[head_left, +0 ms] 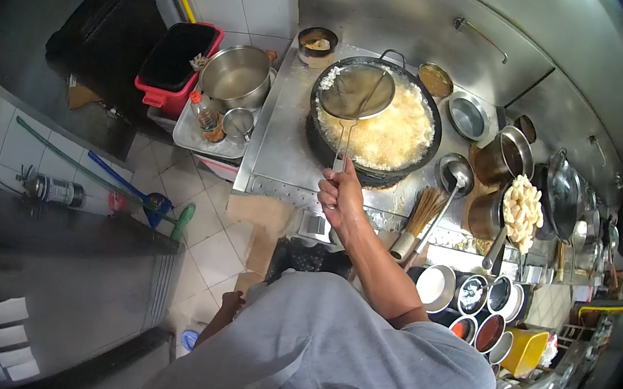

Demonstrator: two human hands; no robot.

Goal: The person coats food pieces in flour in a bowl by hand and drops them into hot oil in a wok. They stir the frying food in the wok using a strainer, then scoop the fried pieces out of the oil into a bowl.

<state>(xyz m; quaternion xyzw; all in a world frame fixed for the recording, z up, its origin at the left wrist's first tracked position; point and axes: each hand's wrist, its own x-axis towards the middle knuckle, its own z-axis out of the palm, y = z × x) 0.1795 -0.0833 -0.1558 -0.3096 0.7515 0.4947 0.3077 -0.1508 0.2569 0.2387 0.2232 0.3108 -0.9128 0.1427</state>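
Observation:
My right hand is closed round the handle of a round fine-mesh skimmer. The skimmer's disc lies over the left back part of a large black wok. Pale yellow, foaming, bubbling liquid fills the wok. Small white bits cling near the skimmer's left edge. My left hand hangs low beside my grey shirt, away from the stove, and its fingers are too small and dim to make out. To the right of the wok lie a bamboo brush and a ladle.
A strainer heaped with pale pieces rests on pots at the right. Sauce containers stand along the front right. Left of the stove are a steel pot, a bottle and a red bin. Tools lean at the far left.

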